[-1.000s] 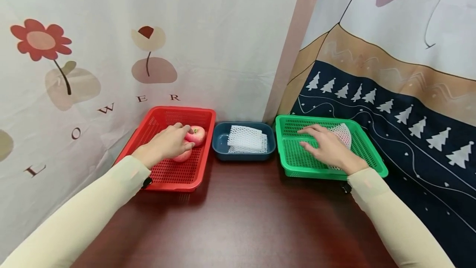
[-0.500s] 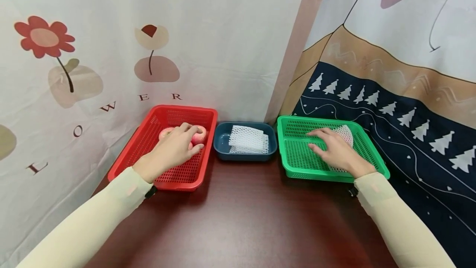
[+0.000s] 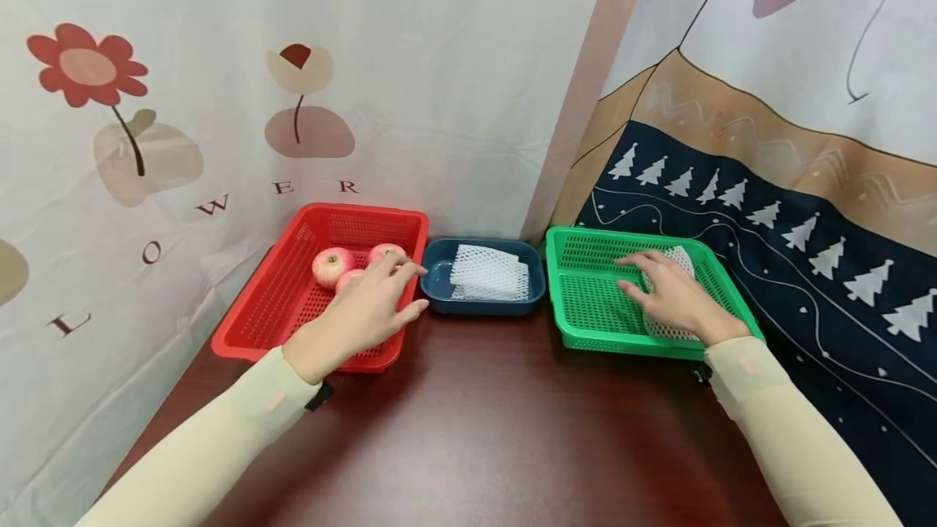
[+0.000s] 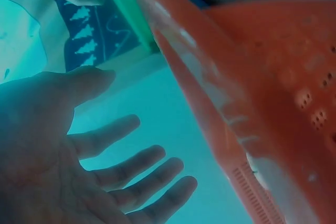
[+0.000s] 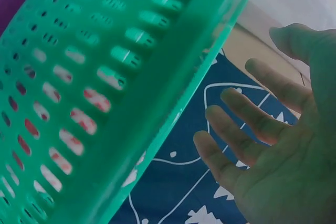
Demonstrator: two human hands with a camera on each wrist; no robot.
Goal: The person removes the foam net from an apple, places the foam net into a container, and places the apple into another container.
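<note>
In the head view, my left hand (image 3: 362, 303) is over the right side of the red basket (image 3: 256, 311), fingers extended and holding nothing. Three apples are in that basket: one apple (image 3: 333, 267) shows fully, another apple (image 3: 385, 251) peeks out behind the fingers, and a third apple (image 3: 347, 278) is mostly covered by the hand. My right hand (image 3: 677, 297) hovers over the green basket (image 3: 596, 344) with spread, relaxed fingers. White foam netting (image 3: 669, 330) shows beneath it; red shows through the basket holes in the right wrist view, so netted fruit seems to lie there, partly hidden.
Between the baskets stands a dark blue tray (image 3: 483, 307) with white foam net sleeves (image 3: 489, 273) stacked in it. All three containers rest on a dark wooden table (image 3: 483, 421). A printed curtain (image 3: 439, 88) hangs close behind and on both sides.
My left hand has moved right and nearer from over the apples, uncovering the left one. The right hand has shifted slightly right over the green basket.
</note>
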